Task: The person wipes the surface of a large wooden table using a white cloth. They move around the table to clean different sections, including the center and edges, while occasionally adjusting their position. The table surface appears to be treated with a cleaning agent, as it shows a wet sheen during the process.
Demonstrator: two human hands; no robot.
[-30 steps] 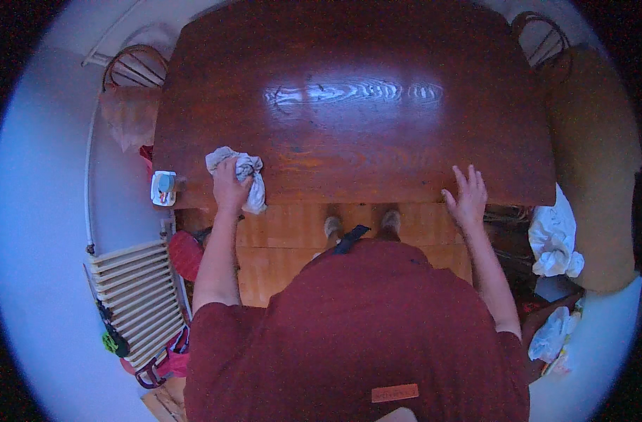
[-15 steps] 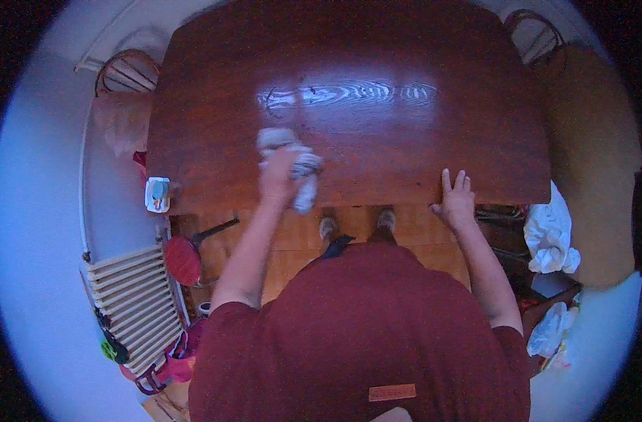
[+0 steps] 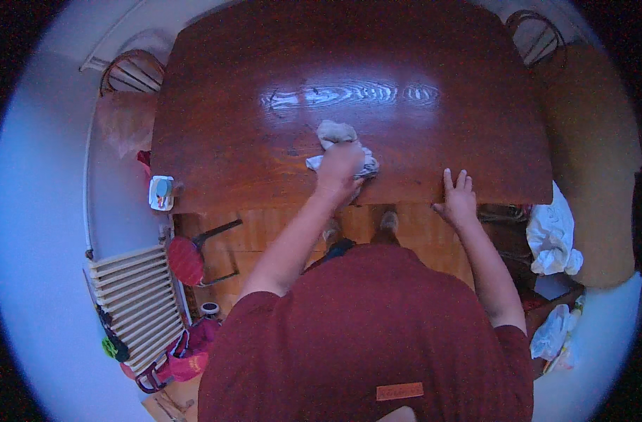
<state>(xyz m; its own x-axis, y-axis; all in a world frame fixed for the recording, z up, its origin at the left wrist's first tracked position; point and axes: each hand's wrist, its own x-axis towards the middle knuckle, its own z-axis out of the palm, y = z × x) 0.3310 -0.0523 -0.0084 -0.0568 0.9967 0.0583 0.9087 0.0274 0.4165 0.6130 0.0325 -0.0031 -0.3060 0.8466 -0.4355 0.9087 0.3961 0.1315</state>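
Note:
A bunched white-and-grey cloth (image 3: 337, 132) lies pressed on the dark reddish-brown wooden table (image 3: 229, 155), a little left of its middle and close to the front edge. My left hand (image 3: 340, 163) is closed over the cloth, slightly smeared by motion, and covers part of it. My right hand (image 3: 460, 200) rests flat on the table's front edge to the right, fingers spread and holding nothing. A glossy patch of light shows the wood grain beyond the cloth.
A red round-seated stool (image 3: 186, 260) and a cream radiator (image 3: 138, 302) stand at the left. A small white container (image 3: 161, 193) sits by the table's left corner. White bags (image 3: 551, 228) hang at the right. Wooden chairs (image 3: 132, 72) show behind.
My left hand has slid the cloth to the right across the table, from the left part toward the middle. My right hand has stayed in place on the edge.

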